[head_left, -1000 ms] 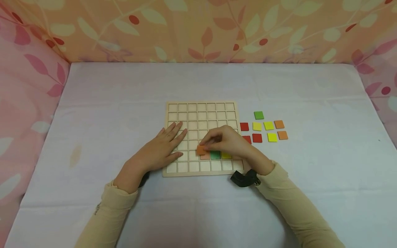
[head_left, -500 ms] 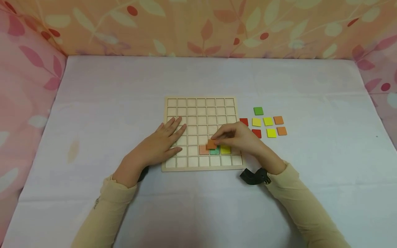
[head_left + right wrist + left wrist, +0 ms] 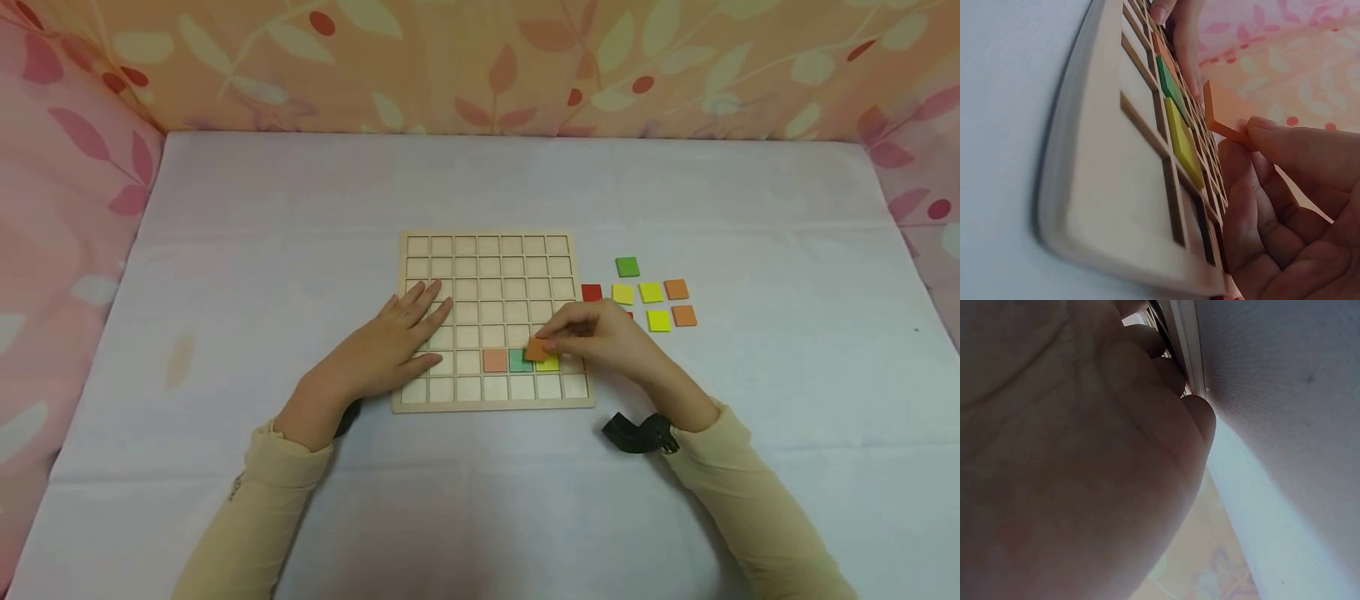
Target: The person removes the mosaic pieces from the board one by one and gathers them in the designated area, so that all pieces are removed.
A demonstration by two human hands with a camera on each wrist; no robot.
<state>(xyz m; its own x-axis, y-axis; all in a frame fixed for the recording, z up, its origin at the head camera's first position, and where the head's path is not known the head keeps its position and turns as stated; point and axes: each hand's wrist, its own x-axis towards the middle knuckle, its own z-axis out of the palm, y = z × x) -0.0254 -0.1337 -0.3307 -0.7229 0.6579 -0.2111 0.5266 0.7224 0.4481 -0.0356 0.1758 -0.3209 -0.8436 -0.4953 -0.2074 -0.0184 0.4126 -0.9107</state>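
Observation:
A square wooden grid board [image 3: 397, 379] lies on the white-covered table. My left hand [image 3: 382, 354] rests on its left side with the fingers spread straight. Between thumb and fingertips my right hand [image 3: 615, 342] pinches an orange tile [image 3: 1229, 111], held above the board over a yellow tile [image 3: 550, 363]. In the same row sit a green tile [image 3: 519, 361] and a salmon-orange tile [image 3: 495, 361], each in its own cell. The right wrist view shows the held tile raised clear of the grid. In the left wrist view the palm [image 3: 1072, 462] fills most of the picture.
Right of the board lie loose tiles: a green tile [image 3: 627, 267], a red tile [image 3: 592, 292], several yellow tiles [image 3: 651, 292] and two orange tiles [image 3: 677, 289]. My right hand partly covers another red tile. A floral curtain [image 3: 480, 67] closes off the back and sides.
My right hand has moved to the right with the orange tile, from over the salmon-orange tile, past the green one, to over the yellow one. The left hand stays on the board.

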